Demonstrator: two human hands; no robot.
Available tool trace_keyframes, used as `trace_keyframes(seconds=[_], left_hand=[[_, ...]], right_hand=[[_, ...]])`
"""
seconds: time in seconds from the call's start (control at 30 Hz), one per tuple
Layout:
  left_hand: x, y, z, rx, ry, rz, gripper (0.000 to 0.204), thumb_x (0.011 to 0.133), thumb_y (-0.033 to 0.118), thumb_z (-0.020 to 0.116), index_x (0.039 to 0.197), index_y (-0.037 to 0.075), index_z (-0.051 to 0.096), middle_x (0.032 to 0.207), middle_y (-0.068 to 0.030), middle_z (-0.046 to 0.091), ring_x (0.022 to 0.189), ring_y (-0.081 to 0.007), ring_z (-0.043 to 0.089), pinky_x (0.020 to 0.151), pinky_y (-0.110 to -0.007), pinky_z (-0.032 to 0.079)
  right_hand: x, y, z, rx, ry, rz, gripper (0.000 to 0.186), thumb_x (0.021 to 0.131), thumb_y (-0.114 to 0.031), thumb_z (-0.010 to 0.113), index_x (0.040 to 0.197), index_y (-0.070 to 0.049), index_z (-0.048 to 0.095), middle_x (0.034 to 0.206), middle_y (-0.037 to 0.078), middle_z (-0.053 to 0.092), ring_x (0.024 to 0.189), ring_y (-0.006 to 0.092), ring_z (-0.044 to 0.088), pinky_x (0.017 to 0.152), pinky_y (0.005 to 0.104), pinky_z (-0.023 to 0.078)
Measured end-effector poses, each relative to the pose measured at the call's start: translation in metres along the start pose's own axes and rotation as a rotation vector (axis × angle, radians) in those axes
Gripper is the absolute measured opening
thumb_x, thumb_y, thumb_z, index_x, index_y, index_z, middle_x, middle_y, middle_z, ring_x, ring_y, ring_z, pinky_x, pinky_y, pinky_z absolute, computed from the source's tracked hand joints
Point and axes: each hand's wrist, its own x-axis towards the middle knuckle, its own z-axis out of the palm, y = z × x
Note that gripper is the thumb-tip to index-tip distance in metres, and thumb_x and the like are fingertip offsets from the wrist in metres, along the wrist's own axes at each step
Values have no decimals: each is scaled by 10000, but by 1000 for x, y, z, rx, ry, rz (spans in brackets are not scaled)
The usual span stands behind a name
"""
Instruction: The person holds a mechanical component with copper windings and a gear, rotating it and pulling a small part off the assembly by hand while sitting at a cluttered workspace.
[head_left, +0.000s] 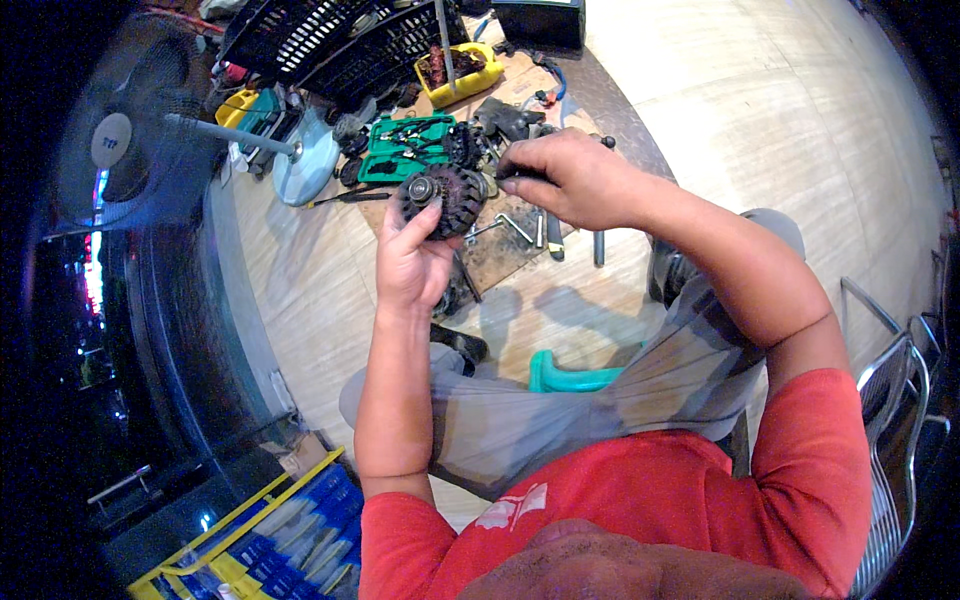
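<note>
In my left hand point(412, 262) is a dark, greasy rotor point(458, 205) with a toothed rim and a round bearing on its end. My thumb presses near the bearing, and the fingers wrap underneath. Just right of the rotor, my right hand point(575, 178) has its fingers curled into a pinch. Whatever lies between those blackened fingertips is hidden. Below the hands, L-shaped metal wrenches point(515, 228) rest on a brown cardboard sheet point(505, 262). An open green tool case point(380, 160) lies beyond the rotor, with several dark tools inside.
Black plastic crates point(325, 50) stand at the far left, beside a yellow container point(462, 92) of dark parts. A fan point(150, 130) and its pale round base point(305, 165) are on the left. A green stool point(570, 378) shows between my legs; a metal chair point(890, 400) stands right.
</note>
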Motion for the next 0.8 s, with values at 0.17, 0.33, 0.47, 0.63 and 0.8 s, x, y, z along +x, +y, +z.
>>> trace_keyframes(seconds=[0.17,0.33,0.47,0.63,0.8], left_hand=[[0,-2,7,-26,15,-32,426,835,-22,569,1243,26,452,1179,-136,579,1080,-280,590,925,-465,499],[2,-8,12,145,-71,10,500,773,-74,600,1240,11,443,1172,-137,581,1077,-267,589,937,-419,495],[1,-14,18,173,-67,30,583,723,-108,622,1255,1,411,1170,-143,577,1062,-255,594,922,-386,503],[-3,-12,25,229,-78,48,656,707,-113,635,1292,-3,361,1164,-149,570,1039,-246,602,900,-366,511],[-5,-10,21,236,-1,68,678,700,-115,646,1300,-4,349,1127,-132,569,978,-223,613,842,-329,532]], right_hand=[[-3,0,10,-51,24,-67,236,826,-174,642,990,-11,599,884,190,628,852,385,610,727,447,490],[-2,0,18,-98,127,-92,225,807,-209,656,944,-37,610,864,166,633,848,366,620,735,460,492],[0,1,15,-192,114,-70,206,802,-234,667,911,-63,632,844,131,646,812,346,629,698,455,494],[8,5,8,-213,145,0,190,801,-225,678,883,-57,650,803,129,645,795,343,628,677,446,488],[11,-2,12,-229,122,14,187,815,-231,662,868,-53,645,801,136,642,794,345,625,672,449,484]])
